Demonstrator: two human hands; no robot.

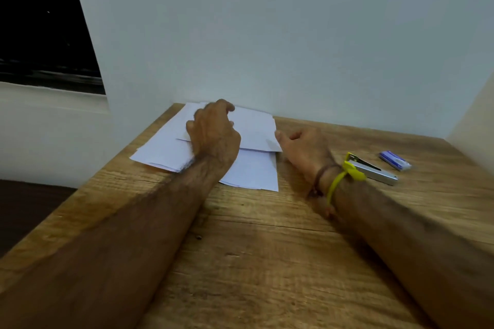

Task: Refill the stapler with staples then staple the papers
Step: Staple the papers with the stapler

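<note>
Left hand [213, 136] pressed down on the loose papers [248, 171] at the far left of the wooden surface [240, 262], fingers curled over the top sheets, gripping nothing. Right hand [302, 149] resting on the wood just beside the papers' right edge, thumb near the corner of the upper sheet, open and empty. Hands apart, papers partly between them. Stapler [374, 171] lying on the surface to the right of the right wrist, close behind the yellow band [344, 176], long axis running from near-left to far-right, roughly across the forearm; seemingly flipped open, though hard to be sure. Small blue staple box [395, 160] just beyond it, further right, apart from it. Right hand clearly nearer both; probably a short sweep rightward to reach the stapler, refilling not yet begun.
</note>
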